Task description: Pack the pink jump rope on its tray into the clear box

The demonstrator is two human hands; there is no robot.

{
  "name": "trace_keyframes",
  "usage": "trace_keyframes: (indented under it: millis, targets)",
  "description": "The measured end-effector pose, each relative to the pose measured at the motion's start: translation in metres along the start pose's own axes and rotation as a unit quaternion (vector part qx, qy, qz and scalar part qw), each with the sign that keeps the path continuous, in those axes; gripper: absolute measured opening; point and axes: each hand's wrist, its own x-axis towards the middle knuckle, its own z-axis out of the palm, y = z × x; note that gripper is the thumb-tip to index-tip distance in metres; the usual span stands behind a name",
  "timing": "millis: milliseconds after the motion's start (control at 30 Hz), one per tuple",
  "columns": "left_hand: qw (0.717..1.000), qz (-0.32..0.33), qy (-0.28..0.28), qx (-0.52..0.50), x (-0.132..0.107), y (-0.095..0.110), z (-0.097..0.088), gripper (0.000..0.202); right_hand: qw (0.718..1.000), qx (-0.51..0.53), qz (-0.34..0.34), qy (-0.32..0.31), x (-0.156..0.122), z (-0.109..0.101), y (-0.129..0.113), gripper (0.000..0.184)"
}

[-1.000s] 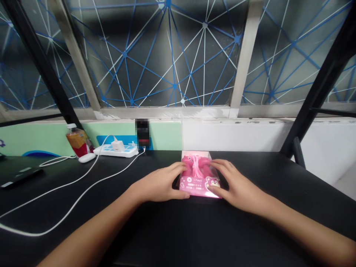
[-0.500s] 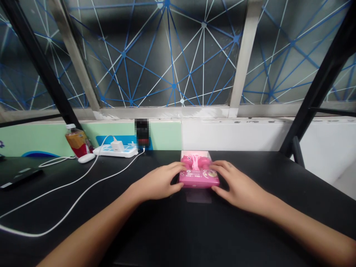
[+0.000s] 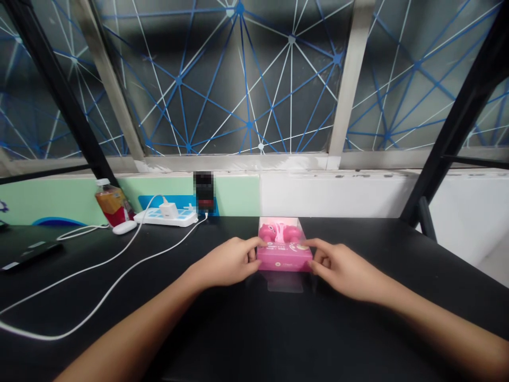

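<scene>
Bench setting: a black tabletop (image 3: 369,249) runs below a window (image 3: 238,79) with a blue-and-white net pattern, crossed by black steel frame posts (image 3: 457,122). A green-and-white wall panel (image 3: 318,196) closes the back edge.

Back left, against the panel: a power strip (image 3: 165,217) carrying a white charger (image 3: 168,210), placed at the wall so its white cable (image 3: 85,268) trails forward across the desk. Nearby stand a juice bottle (image 3: 111,208) and a white computer mouse (image 3: 124,227). A dark flat device (image 3: 29,254) lies far left. An upright object behind the strip is pixelated and unreadable.

Centre, near the back edge and directly ahead of the wearer: a pink retail box (image 3: 284,257) with a clear upper section showing pink moulded items (image 3: 278,232). A clear plastic piece (image 3: 284,284) lies flat just in front of it.

Left hand (image 3: 226,262): fingers curled, gripping the box's left end. Right hand (image 3: 344,270): fingers curled, gripping the right end. The opposed grips hold the box square between them. Whether it is lifted off the tabletop cannot be told.
</scene>
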Motion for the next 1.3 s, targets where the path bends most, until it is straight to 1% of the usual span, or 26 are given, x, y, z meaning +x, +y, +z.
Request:
trace_keyframes:
  millis: [100,200,300,433,533,600,700,833,933,1067,1300]
  targets:
    - [0.999,0.007,-0.012,-0.043,0.0,-0.002,-0.001,0.038,0.998,0.053,-0.019,-0.04,-0.001,-0.003,0.001,0.054]
    - [0.998,0.018,-0.01,-0.051,0.0,-0.005,-0.001,0.04,0.997,0.041,-0.046,-0.037,-0.001,-0.002,0.006,0.055]
    - [0.999,0.013,0.002,-0.034,0.001,-0.007,0.001,0.035,0.997,-0.036,-0.067,0.006,0.001,0.003,0.012,0.046]
    - [1.0,0.015,0.021,0.002,0.002,-0.007,0.005,0.029,0.984,-0.142,-0.08,0.073,0.004,0.009,0.015,0.032]
    - [0.999,0.018,0.033,0.019,0.003,-0.008,0.007,0.027,0.968,-0.205,-0.101,0.105,0.005,0.013,0.013,0.029]
    - [0.999,0.02,0.033,0.028,0.003,-0.008,0.008,0.025,0.959,-0.232,-0.115,0.114,0.005,0.014,0.012,0.029]
    - [0.999,0.021,0.033,0.03,0.002,-0.009,0.007,0.024,0.954,-0.239,-0.138,0.116,0.005,0.016,0.01,0.025]
    - [0.999,0.023,0.034,0.029,0.003,-0.01,0.008,0.027,0.943,-0.257,-0.18,0.106,0.005,0.017,0.006,0.012]
    - [0.999,0.023,0.033,0.028,0.003,-0.01,0.009,0.027,0.933,-0.279,-0.205,0.094,0.004,0.015,0.002,0.016]
    - [0.999,0.024,0.032,0.025,0.003,-0.01,0.009,0.025,0.928,-0.293,-0.215,0.08,0.001,0.015,-0.002,0.016]
    - [0.999,0.028,0.036,0.022,0.004,-0.01,0.01,0.025,0.92,-0.321,-0.2,0.105,0.004,0.02,-0.001,0.016]
